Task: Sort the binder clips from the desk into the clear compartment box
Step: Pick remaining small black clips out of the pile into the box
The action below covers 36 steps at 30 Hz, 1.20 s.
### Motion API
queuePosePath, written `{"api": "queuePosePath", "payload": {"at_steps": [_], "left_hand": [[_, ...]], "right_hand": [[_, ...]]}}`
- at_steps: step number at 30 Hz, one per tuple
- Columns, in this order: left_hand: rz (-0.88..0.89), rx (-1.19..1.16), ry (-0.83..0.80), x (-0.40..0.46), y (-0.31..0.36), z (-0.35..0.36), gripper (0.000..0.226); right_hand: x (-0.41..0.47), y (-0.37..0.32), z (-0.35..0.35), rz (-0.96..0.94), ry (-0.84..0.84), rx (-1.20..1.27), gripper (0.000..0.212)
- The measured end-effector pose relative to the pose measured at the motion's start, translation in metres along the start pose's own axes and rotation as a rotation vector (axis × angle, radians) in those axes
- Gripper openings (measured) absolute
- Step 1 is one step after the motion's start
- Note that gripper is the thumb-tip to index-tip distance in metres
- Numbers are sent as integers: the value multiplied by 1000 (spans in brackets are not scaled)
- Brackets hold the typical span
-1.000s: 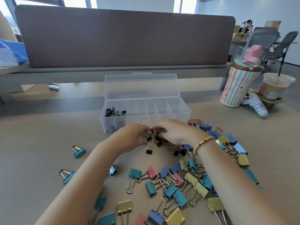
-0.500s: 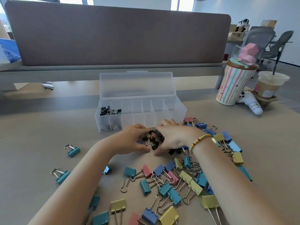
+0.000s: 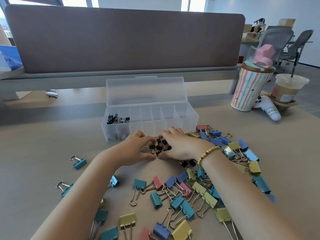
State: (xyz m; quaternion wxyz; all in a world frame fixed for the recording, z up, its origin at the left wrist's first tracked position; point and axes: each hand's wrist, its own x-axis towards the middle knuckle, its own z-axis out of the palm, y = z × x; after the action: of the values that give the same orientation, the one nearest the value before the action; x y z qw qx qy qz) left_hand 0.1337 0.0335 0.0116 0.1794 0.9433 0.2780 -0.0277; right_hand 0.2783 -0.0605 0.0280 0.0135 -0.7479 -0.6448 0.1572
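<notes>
both forearms run off the bottom edge. the right hand (image 3: 180,146) covers part of the small black clips (image 3: 160,146). clips inside the clear box (image 3: 150,118) are too small to count.

Bare desk (image 3: 43,149) is being left open on the left; the right is being crowded by coloured binder clips (image 3: 190,191), and the way ahead is being blocked by the clear compartment box (image 3: 190,116).

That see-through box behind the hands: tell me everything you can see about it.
The clear compartment box looks like frosted plastic. It is long and rectangular and stands on the desk, its hinged lid upright at the back. Thin dividers split it into a row of narrow compartments. The two leftmost hold small dark binder clips; the others look empty. Neither hand visibly touches it.
</notes>
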Motion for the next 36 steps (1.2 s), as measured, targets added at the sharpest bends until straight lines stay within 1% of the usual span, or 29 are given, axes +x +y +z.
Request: {"api": "queuePosePath", "payload": {"at_steps": [3,5,6,7,8,10,11,13,19,24,27,29,32,34,36], "left_hand": [[25,-4,13,-1,-2,-3,43],[42,4,33,-2,-3,-3,33],[45,9,37,-2,-3,-3,32],[38,12,29,-2,-3,-4,36],[13,22,4,-4,-4,-6,45],[-76,64,-81,-10,-9,-14,65],[-125,77,-119,-13,-12,-19,70],[-177,60,-143,-16,-13,-24,66],[-128,111,22,0,8,-3,36],[-88,232,90,3,9,6,24],[-44,306,149,5,8,9,20],[-37,308,167,6,7,9,21],[-69,308,156,7,6,9,28],[-78,317,149,7,5,9,28],[-95,275,137,6,5,8,24]], "right_hand": [[1,1,1,-1,10,12,65],[1,1,2,-5,-1,9,71],[1,0,2,-10,-7,1,74],[1,-1,3,-15,-7,-15,73],[1,-2,4,-21,1,-33,70],[1,-3,5,-30,24,-58,61],[1,-4,5,-34,32,-64,58],[1,-6,6,-43,43,-72,55],[0,-10,8,-55,88,-115,46],[5,-14,14,-73,161,-175,36],[6,-17,16,-58,179,-204,32],[4,-19,15,-45,192,-211,25],[2,-21,13,-18,188,-211,21],[3,-21,15,-1,195,-218,19],[5,-20,16,18,207,-218,15]]}}
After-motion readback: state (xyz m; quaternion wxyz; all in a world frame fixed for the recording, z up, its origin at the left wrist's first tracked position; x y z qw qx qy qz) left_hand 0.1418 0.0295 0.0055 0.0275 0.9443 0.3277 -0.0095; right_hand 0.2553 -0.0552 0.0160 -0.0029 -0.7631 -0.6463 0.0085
